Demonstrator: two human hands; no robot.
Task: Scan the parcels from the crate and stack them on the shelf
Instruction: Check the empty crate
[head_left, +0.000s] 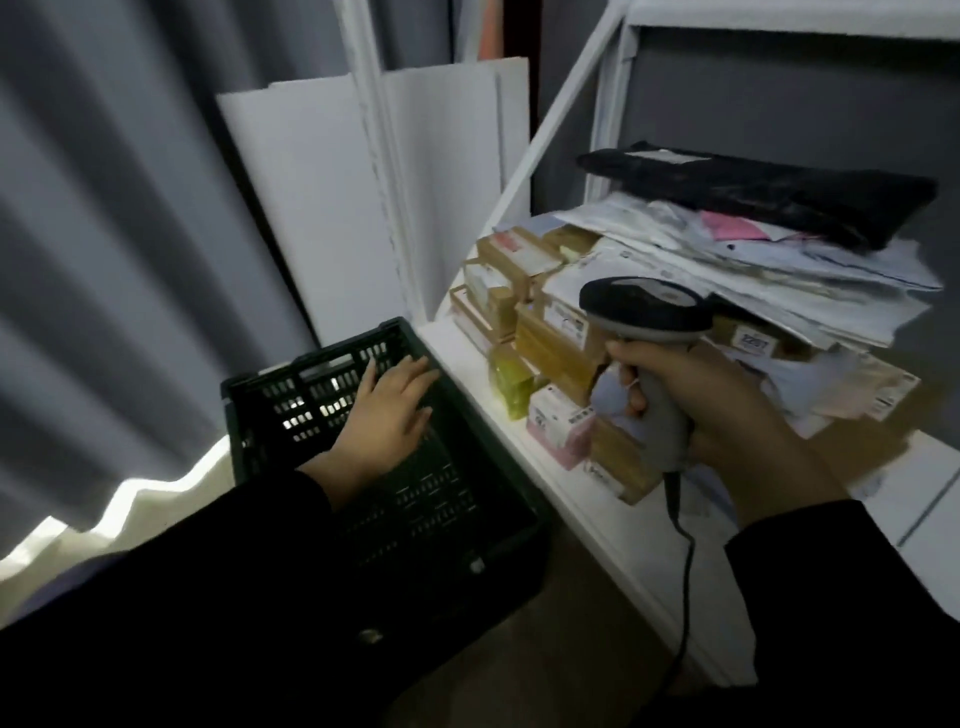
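Head camera: right grip (727, 410) clenched on the barcode scanner (644, 312), near the white shelf (511, 462) — parcels (556, 343) piled there. Left grip (387, 415) released, fingers spread inside the black crate (260, 410) beside it.

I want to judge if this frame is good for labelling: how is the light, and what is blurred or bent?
Head view: dim overall, bright only under the curtain and on the shelf edge beside the crate; its folds are smeared by blur, while the scanner in the right hand is sharper; the wide lens bends the shelf posts.
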